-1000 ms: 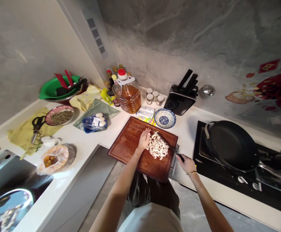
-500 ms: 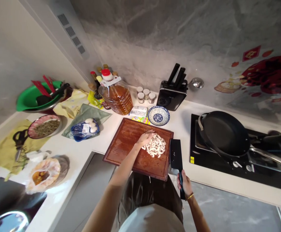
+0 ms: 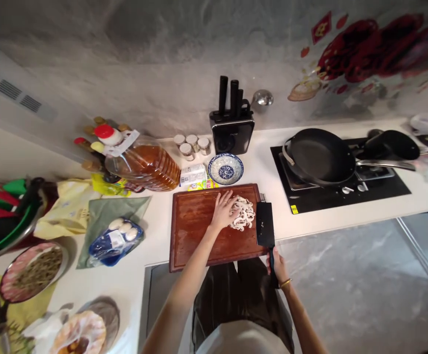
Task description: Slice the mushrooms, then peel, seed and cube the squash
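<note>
Sliced mushrooms lie in a heap on the right part of the brown wooden cutting board. My left hand rests against the left side of the heap, its fingers spread and pointing away from me. My right hand is wrapped round the black handle of a cleaver. The cleaver's dark, broad blade is held flat at the board's right edge, beside the mushrooms. Behind the board stands a blue-and-white plate.
A knife block stands by the wall, near several small jars and a large oil jug. On the right, a black frying pan sits on the stove. Packaged whole mushrooms and a bowl are at left.
My view has swung to the right, showing more of the stove. My left hand's fingers have spread along the heap, which looks more gathered toward the right. The cleaver stays by the board's right edge.
</note>
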Demonstrator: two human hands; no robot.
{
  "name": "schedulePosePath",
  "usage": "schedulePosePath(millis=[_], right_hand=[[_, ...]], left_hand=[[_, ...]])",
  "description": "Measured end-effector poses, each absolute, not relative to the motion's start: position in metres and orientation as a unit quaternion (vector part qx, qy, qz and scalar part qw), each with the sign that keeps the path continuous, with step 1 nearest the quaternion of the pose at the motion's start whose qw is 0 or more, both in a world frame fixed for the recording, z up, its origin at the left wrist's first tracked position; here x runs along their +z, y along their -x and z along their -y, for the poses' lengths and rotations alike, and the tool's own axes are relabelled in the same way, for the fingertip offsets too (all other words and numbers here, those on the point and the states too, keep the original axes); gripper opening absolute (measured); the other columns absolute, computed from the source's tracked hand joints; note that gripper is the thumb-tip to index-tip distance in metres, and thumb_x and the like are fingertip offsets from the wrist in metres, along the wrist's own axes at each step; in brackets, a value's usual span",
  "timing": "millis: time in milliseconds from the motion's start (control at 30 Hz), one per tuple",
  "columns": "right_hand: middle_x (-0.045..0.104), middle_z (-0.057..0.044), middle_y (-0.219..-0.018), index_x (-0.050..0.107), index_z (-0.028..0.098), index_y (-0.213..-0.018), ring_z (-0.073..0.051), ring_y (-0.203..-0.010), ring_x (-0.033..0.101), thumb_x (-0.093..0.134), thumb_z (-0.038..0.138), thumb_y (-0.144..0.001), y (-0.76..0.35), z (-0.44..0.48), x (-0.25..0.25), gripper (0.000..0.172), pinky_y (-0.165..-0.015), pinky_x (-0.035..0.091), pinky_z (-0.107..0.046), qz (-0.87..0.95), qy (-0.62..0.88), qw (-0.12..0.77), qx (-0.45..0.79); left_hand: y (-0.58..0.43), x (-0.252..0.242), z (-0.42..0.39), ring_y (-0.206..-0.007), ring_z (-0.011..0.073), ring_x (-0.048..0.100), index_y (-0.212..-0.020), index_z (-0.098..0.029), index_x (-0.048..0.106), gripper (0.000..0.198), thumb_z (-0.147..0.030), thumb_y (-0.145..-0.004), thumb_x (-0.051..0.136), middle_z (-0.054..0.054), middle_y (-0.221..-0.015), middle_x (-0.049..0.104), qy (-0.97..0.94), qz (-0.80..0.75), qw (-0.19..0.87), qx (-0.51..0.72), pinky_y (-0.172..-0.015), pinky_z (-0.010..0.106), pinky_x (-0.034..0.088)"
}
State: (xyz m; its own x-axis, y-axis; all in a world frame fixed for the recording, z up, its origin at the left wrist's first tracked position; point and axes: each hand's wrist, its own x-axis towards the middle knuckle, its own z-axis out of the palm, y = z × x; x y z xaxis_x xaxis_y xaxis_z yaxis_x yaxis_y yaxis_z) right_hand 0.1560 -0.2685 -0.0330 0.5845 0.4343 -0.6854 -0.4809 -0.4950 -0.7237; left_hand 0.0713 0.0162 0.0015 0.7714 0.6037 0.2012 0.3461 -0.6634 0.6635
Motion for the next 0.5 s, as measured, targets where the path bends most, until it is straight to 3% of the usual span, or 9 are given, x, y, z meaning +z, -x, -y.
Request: schedulePosePath(millis=[100, 233, 500], right_hand=[[0.046, 0.004, -0.043, 0.051, 0.017, -0.063, -0.008, -0.031, 0.042, 0.037, 0.077, -0.071, -0.144, 0.264, -0.031, 0.062, -0.031, 0.034, -0.021, -0.028, 0.751, 0.494, 0.437], [0.045, 0.005, -0.042, 0.049, 0.018, -0.063, -0.009, -0.030, 0.041, 0.035, 0.077, -0.071, -0.132, 0.258, -0.030, 0.061, -0.030, 0.033, -0.021, -0.037, 0.760, 0.500, 0.414], [0.047, 0.003, -0.042, 0.048, 0.018, -0.063, -0.008, -0.030, 0.040, 0.033, 0.077, -0.073, -0.116, 0.236, -0.026, 0.062, -0.030, 0.032, -0.021, -0.009, 0.756, 0.491, 0.433]], left_hand=[[-0.084, 0.007, -0.009, -0.133, 0.0245, 0.030, -0.123, -0.030, 0.053, 0.045, -0.038, -0.079, 0.060, 0.003, -0.138, 0.044, -0.913, -0.191, 0.313, 0.181, -0.114, 0.051, 0.006], [-0.075, -0.001, -0.007, -0.128, 0.0217, 0.039, -0.115, -0.032, 0.059, 0.032, -0.031, -0.084, 0.052, 0.001, -0.129, 0.054, -0.915, -0.206, 0.307, 0.160, -0.114, 0.051, 0.010], [-0.065, -0.024, 0.006, -0.133, 0.0201, 0.031, -0.133, -0.024, 0.041, 0.043, -0.030, -0.091, 0.037, 0.007, -0.141, 0.039, -0.831, -0.367, 0.337, 0.247, -0.111, 0.048, 0.020]])
